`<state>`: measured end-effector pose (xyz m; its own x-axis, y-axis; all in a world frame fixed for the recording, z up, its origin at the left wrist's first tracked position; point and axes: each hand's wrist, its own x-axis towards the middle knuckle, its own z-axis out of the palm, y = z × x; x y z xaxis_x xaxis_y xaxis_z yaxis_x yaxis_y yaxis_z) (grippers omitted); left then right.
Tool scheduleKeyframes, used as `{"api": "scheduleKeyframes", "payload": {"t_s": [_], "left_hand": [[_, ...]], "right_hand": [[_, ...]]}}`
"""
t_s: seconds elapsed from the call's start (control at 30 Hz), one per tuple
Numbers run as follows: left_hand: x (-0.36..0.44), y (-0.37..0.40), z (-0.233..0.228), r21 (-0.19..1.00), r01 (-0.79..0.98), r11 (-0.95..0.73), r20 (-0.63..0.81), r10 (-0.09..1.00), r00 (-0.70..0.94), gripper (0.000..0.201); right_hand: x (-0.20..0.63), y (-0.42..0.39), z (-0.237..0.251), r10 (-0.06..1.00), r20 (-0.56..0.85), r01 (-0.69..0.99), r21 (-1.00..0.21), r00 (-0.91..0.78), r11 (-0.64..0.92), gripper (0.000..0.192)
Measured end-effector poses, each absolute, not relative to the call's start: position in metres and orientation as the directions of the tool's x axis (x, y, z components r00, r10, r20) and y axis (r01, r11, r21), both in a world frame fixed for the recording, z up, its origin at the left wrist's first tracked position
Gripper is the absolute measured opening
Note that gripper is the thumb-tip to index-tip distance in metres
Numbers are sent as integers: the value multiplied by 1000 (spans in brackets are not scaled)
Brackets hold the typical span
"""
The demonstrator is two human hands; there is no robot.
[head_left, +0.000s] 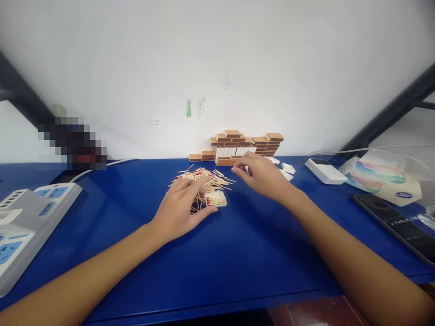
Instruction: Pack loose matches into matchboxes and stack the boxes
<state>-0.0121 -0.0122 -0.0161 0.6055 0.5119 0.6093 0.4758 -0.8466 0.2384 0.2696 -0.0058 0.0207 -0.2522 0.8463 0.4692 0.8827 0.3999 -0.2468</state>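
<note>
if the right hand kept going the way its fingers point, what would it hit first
Probably the stack of matchboxes against the wall. The right hand points up-left toward its lower rows, fingertips just short of them; depth is hard to judge, so they may already touch.

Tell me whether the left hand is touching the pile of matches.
Touching. The head view shows the left hand lying on the pile of matches, its fingers spread over the sticks and its thumb against the small matchbox tray, with no gap showing.

left hand (180,206) hides part of the matches (207,179).
</note>
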Motion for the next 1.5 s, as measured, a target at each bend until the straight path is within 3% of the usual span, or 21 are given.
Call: {"api": "scheduleKeyframes", "payload": {"t_s": [0.27,0.43,0.77,0.9,1.13,1.5], "left_hand": [[-10,-18,-17,244,361,-900,539,435,721,65],[-10,-18,-18,265,374,-889,507,459,729,63],[-9,-18,-18,266,370,-890,501,456,736,63],[-10,-18,-18,271,364,-891,508,454,732,62],[-8,-18,-16,266,353,-897,516,442,734,62],[-9,-20,-18,289,359,-887,501,460,733,62]], "right_hand": [[272,1,-4,944,203,912,-271,-259,308,23],[265,0,-7,966,108,923,-288,-235,256,12],[282,-3,3,975,29,971,-89,-222,224,15],[284,-8,10,971,-33,967,-98,-239,234,13],[284,-6,8,967,-5,965,-70,-254,253,17],[249,-6,-5,968,172,944,-244,-184,223,12]]}}
